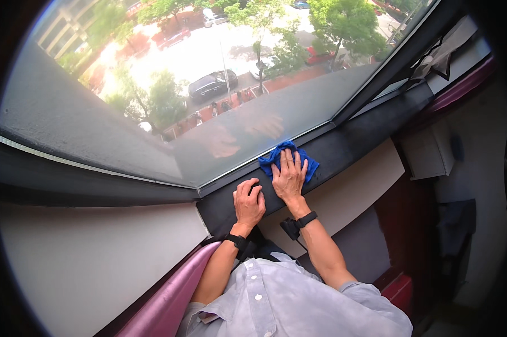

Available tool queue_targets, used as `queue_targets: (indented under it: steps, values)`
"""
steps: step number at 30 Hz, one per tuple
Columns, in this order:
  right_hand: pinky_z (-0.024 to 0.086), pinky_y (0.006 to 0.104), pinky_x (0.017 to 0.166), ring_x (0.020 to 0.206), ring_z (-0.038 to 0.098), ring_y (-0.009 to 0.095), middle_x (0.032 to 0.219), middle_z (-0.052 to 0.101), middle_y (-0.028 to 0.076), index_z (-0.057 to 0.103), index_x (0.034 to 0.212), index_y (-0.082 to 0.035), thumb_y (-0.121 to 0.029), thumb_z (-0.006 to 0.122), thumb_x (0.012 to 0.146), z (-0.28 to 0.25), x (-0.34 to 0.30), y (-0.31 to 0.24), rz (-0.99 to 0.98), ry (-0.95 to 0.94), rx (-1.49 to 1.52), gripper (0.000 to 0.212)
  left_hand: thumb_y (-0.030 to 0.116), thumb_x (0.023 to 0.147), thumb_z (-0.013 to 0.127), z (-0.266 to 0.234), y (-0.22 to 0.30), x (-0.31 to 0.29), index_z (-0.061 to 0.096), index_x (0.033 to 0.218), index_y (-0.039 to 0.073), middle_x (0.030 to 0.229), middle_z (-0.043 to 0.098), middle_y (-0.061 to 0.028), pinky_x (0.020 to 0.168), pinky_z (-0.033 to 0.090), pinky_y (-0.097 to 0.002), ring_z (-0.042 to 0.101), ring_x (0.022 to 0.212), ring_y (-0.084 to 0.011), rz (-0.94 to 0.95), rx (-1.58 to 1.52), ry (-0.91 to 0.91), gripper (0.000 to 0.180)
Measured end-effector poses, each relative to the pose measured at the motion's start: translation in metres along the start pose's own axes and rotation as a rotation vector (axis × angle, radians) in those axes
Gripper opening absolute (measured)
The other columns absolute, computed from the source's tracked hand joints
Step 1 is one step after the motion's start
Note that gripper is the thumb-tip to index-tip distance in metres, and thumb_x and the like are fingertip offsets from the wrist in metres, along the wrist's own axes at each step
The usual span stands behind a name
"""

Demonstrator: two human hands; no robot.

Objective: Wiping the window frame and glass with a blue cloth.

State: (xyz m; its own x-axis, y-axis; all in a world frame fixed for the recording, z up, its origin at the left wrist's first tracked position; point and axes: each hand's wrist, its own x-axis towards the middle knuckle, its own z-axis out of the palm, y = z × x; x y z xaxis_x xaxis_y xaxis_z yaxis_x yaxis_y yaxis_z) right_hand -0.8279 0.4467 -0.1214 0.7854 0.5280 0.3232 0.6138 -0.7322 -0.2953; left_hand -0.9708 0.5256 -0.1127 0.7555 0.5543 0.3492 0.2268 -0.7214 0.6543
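Right hand (290, 178) flat on the blue cloth (288, 160), fingers spread and pressing down — not a pinch at all, just an open palm pinning the cloth to the dark sill (343, 149). The cloth sits bunched under the fingers, its edges poking out ahead of the fingertips and to either side, right up against the bottom edge of the window glass (152, 112). Left hand (248, 203) is just beside the right, a touch nearer the body, fingers curled over and knuckles up, bearing on the bare sill; it holds nothing that I can see, and it looks like a brace for the lean. Both wrists wear black bands, and the grey shirt (287, 297) fills the lower frame. My read: this is the wiping step, with the cloth working the sill where it meets the glass. Beyond the right hand the sill runs on toward the corner of the frame, and on the left hand's side it carries past the knuckles — plenty of dark surface both ways. The next stroke, I'd judge, calls for steady downward pressure with the palm kept flat, so the cloth slides with the hand instead of rolling up under the fingers, while the left hand stays planted for balance.
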Motion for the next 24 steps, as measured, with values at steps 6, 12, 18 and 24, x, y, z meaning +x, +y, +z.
queue_targets:
  steps: [6, 12, 18, 24]
  values:
    - [0.028, 0.0652, 0.111, 0.131, 0.048, 0.030, 0.144, 0.054, 0.003, 0.059, 0.135, -0.012, -0.031, 0.067, 0.091, -0.018, 0.030, 0.051, -0.056, 0.021, -0.078, 0.049, 0.000, 0.074, 0.068, -0.001, -0.003, 0.001, 0.065, 0.086, 0.005, 0.110, 0.068, -0.0053, 0.086, 0.046, -0.0393, 0.062, 0.108, -0.0285, 0.041, -0.079, 0.051, 0.013]
    - [0.031, 0.0635, 0.109, 0.133, 0.047, 0.031, 0.150, 0.049, 0.003, 0.055, 0.140, -0.010, -0.033, 0.058, 0.096, -0.020, 0.086, 0.142, 0.197, 0.057, -0.249, 0.049, -0.002, 0.074, 0.067, 0.002, -0.005, 0.004, 0.064, 0.084, 0.005, 0.108, 0.069, -0.0050, 0.084, 0.045, -0.0388, 0.062, 0.107, -0.0280, 0.056, -0.118, 0.059, 0.013]
    - [0.042, 0.0474, 0.092, 0.114, 0.052, 0.031, 0.145, 0.051, 0.009, 0.061, 0.130, 0.001, -0.030, 0.064, 0.090, -0.001, 0.064, 0.075, 0.166, 0.093, -0.261, 0.050, -0.005, 0.073, 0.067, -0.011, -0.007, 0.002, 0.064, 0.085, 0.003, 0.107, 0.070, -0.0068, 0.084, 0.049, -0.0395, 0.063, 0.104, -0.0298, 0.056, -0.221, 0.050, 0.015]
    - [0.043, 0.0450, 0.079, 0.101, 0.055, 0.031, 0.137, 0.056, 0.016, 0.063, 0.126, 0.001, -0.026, 0.073, 0.082, 0.003, -0.016, -0.053, -0.132, 0.021, -0.031, 0.053, -0.011, 0.071, 0.063, -0.045, -0.030, -0.031, 0.064, 0.079, 0.001, 0.090, 0.071, -0.0091, 0.076, 0.051, -0.0386, 0.063, 0.086, -0.0293, -0.098, -0.043, 0.207, 0.014]
